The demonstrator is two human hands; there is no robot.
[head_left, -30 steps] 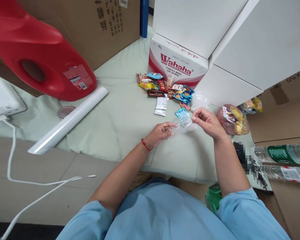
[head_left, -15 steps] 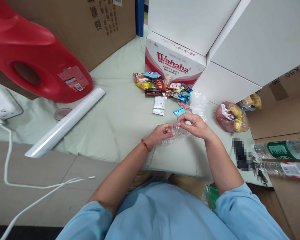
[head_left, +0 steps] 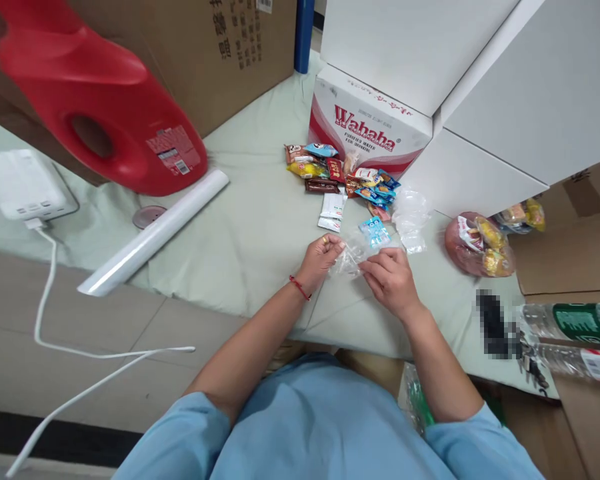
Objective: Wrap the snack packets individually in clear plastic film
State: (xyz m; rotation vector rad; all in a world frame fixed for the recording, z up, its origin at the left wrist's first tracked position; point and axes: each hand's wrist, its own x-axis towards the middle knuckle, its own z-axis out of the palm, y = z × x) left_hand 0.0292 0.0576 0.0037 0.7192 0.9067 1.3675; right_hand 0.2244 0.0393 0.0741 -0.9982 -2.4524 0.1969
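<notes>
A clear plastic bag (head_left: 349, 263) is stretched between my two hands, low over the front of the pale green cloth. My left hand (head_left: 321, 265), with a ring and a red bracelet, pinches its left side. Closed fingers of my right hand (head_left: 391, 279) grip the right side. Just beyond lies a light blue packet (head_left: 375, 232); whether plastic covers part of it I cannot tell. White-and-green sachets (head_left: 332, 211) rest behind my left hand. Farther back is a pile of wrapped snacks (head_left: 337, 172). Thin, clear plastic pieces (head_left: 411, 220) lie behind my right hand.
A Wahaha box (head_left: 370, 123) stands at the back. To the left are a red jug (head_left: 110, 107), a white roll (head_left: 155, 233) and a white power bank (head_left: 27, 183) with its cable. On the right are a filled snack bag (head_left: 480, 245), keys (head_left: 533, 367) and plastic bottles (head_left: 580, 321).
My hands have moved slightly apart and the bag is spread more between them. My right hand has come lower, uncovering more of the blue packet. The whole view has shifted.
</notes>
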